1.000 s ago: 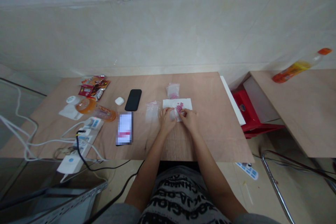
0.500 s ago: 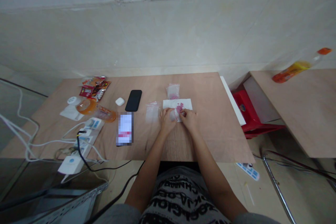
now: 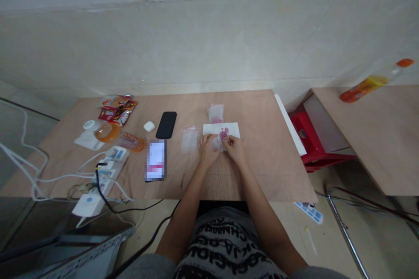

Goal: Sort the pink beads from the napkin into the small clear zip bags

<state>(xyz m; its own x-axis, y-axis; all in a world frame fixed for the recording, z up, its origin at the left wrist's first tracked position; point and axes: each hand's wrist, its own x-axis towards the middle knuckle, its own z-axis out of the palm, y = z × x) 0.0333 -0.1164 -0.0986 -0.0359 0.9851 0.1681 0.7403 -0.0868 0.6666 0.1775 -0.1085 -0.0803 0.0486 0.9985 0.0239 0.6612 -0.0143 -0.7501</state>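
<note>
A white sheet of paper (image 3: 211, 128) lies on the table in front of me, with a cluster of small pink beads (image 3: 224, 131) on it. My left hand (image 3: 207, 150) is closed on the edge of a small clear plastic bag (image 3: 216, 142) over the near part of the paper. Beside it, the fingertips of my right hand (image 3: 236, 149) are pinched together at the bag's right side, just below the beads. Whatever they pinch is too small to make out. Behind the paper lies another clear bag (image 3: 215, 113) with pink beads at its bottom.
Left of my hands lie flat clear zip bags (image 3: 190, 139), a black phone (image 3: 166, 125), a lit phone (image 3: 156, 160) and a white case (image 3: 149, 126). Farther left are an orange drink bottle (image 3: 126, 138), snack wrappers (image 3: 118, 109) and a power strip (image 3: 101, 183) with cables.
My right hand has shifted slightly left, its fingertips now nearer the bag. My left hand stays in place at the bag.
</note>
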